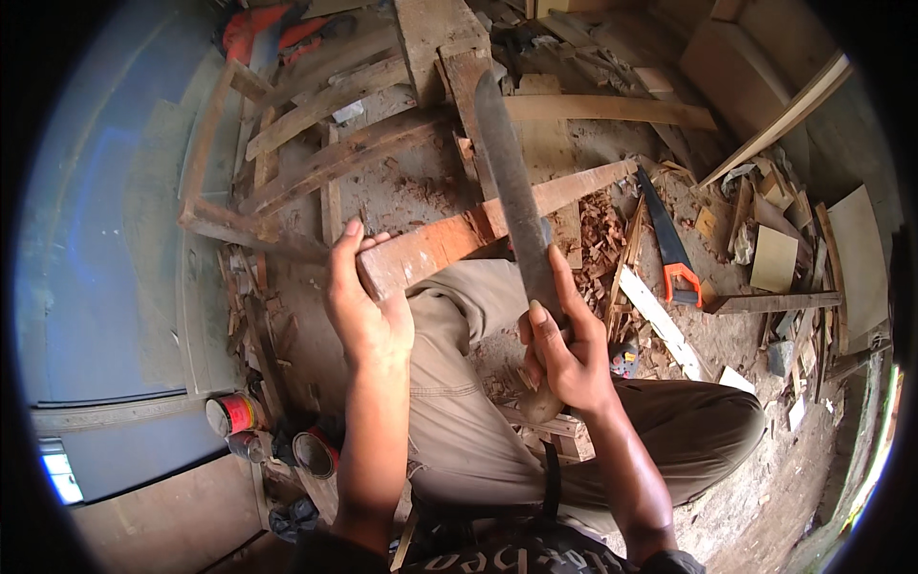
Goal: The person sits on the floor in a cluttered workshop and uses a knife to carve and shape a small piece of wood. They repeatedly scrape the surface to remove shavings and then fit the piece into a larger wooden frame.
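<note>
My left hand (pixel 371 301) is closed around the near left end of a reddish-brown length of wood (pixel 430 251). The wood slants up to the right, and its far end lies near a saw. A machete (pixel 513 182) is in my right hand (pixel 574 359), its long dark blade pointing up and away from me. Below my fingers shows the rounded end of its handle (pixel 541 404). The blade crosses in front of the wood; whether the two touch I cannot tell. Fresh reddish cuts mark the wood beside the blade.
A handsaw (pixel 667 239) with an orange and black handle lies to the right. Wood chips (pixel 602 225) cover the floor beyond my knees. Wooden frames (pixel 325 172) and boards stand ahead. Paint cans (pixel 231 414) sit at the left, beside a blue-grey panel (pixel 115 239). Offcuts (pixel 775 258) pile up at the right.
</note>
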